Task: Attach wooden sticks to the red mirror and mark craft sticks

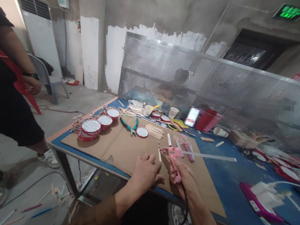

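My right hand (183, 173) grips a pink hot glue gun (176, 153) by its handle, and a long clear glue stick (212, 156) juts out of its back. The gun's nozzle points left, close to a wooden craft stick (159, 152) with dark marks. Just below that stick, my left hand (146, 171) is closed with curled fingers; what they hold, if anything, is hidden. Beyond my hands, a bundle of craft sticks (154, 131) lies on the cardboard (126, 153), beside a round red-rimmed white piece (142, 132), a white marker (169, 140) and green-handled pliers (131, 127).
Red-rimmed drum-like pieces (90, 129) stand at the left table edge. Paper cups (173, 112), a lit phone (191, 117) and a red bottle (206, 119) line the back. A purple power strip (259, 206) sits right. Another person (2, 86) stands left. A perforated metal screen (155, 63) rises behind.
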A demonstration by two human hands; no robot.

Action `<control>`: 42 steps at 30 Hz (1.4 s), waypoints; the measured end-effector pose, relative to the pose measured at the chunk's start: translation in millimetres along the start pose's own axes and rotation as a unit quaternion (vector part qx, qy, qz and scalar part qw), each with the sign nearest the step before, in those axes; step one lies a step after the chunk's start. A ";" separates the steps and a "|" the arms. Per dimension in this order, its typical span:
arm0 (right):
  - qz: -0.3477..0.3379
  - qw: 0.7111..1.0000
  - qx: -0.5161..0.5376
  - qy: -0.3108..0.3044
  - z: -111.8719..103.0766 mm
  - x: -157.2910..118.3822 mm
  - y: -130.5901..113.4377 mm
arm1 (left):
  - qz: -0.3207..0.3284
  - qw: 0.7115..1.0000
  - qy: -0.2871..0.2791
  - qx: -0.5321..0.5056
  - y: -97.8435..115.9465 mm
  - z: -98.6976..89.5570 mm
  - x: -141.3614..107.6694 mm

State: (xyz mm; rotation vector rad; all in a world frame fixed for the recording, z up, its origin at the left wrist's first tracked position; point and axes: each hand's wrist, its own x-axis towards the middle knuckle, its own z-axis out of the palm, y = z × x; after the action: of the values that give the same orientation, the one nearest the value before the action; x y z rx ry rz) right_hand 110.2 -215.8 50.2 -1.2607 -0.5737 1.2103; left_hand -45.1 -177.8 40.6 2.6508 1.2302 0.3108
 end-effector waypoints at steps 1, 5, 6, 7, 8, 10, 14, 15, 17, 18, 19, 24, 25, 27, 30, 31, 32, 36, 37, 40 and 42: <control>-0.003 1.000 -0.002 0.000 -0.6 0.4 0.6 | 0.002 1.000 0.002 0.000 -0.1 0.3 -0.2; -0.009 1.000 -0.004 -0.003 -2.3 1.1 1.8 | 0.004 1.000 0.016 0.000 -0.3 1.8 -0.8; -0.007 1.000 -0.003 -0.004 -2.3 0.9 1.6 | 0.005 1.000 0.017 0.002 -0.1 2.0 -0.7; -0.003 1.000 -0.002 -0.005 -2.2 0.6 1.3 | 0.006 1.000 0.015 0.004 0.3 2.1 -0.4; 0.000 1.000 -0.002 -0.003 -2.0 0.1 0.9 | 0.006 1.000 0.013 0.005 0.9 2.1 -0.1; 0.000 1.000 -0.003 0.001 -1.2 -0.9 0.1 | 0.002 1.000 0.009 0.005 2.0 1.8 0.4; -0.003 1.000 -0.008 -0.003 -0.1 -3.9 -1.4 | -0.004 1.000 0.009 0.005 3.2 1.9 0.5; -0.004 1.000 -0.011 -0.005 -0.1 -4.9 -1.7 | -0.003 1.000 0.013 0.005 3.2 2.3 0.4; -0.009 1.000 -0.016 -0.005 -0.5 -7.4 -2.3 | -0.002 1.000 0.018 0.006 3.0 3.0 0.2; -0.010 1.000 -0.018 -0.004 -0.8 -8.9 -2.5 | -0.002 1.000 0.020 0.005 3.0 3.1 0.2; -0.011 1.000 -0.018 -0.003 -1.2 -10.4 -2.6 | -0.001 1.000 0.021 0.005 3.0 2.9 0.2; -0.006 1.000 -0.024 0.001 -4.4 -18.0 -1.8 | -0.006 1.000 0.007 -0.003 3.6 0.1 0.2; -0.005 1.000 -0.026 0.003 -5.4 -19.0 -1.1 | -0.006 1.000 0.006 -0.005 3.7 -0.1 0.1; -0.004 1.000 -0.030 0.007 -7.6 -20.2 0.7 | -0.004 1.000 0.012 -0.007 3.7 0.3 0.2; -0.003 1.000 -0.029 0.005 -10.9 -21.6 3.5 | -0.001 1.000 0.016 -0.007 3.2 2.2 0.4; -0.004 1.000 -0.028 0.005 -11.6 -22.2 4.1 | -0.001 1.000 0.016 -0.007 3.0 2.8 0.5; -0.004 1.000 -0.028 0.005 -12.0 -23.1 4.5 | -0.001 1.000 0.015 -0.006 2.8 3.3 0.6; -0.005 0.999 -0.031 0.005 -11.9 -28.1 4.3 | -0.003 1.000 0.018 -0.008 2.8 3.1 0.3; -0.006 0.999 -0.032 0.006 -11.8 -29.4 4.1 | -0.005 1.000 0.017 -0.009 3.0 2.6 0.1; -0.006 0.999 -0.034 0.005 -12.8 -32.0 4.4 | -0.011 1.000 0.015 -0.009 3.6 1.5 -0.7; -0.001 0.999 -0.032 0.004 -14.5 -32.3 5.6 | -0.012 1.000 0.020 -0.009 3.7 1.9 -1.0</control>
State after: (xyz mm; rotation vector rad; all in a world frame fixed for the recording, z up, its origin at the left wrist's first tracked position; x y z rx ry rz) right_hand 110.2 -251.7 49.7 -1.3173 -0.6119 1.1940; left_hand -42.6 -181.1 39.7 2.6253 1.2651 0.3707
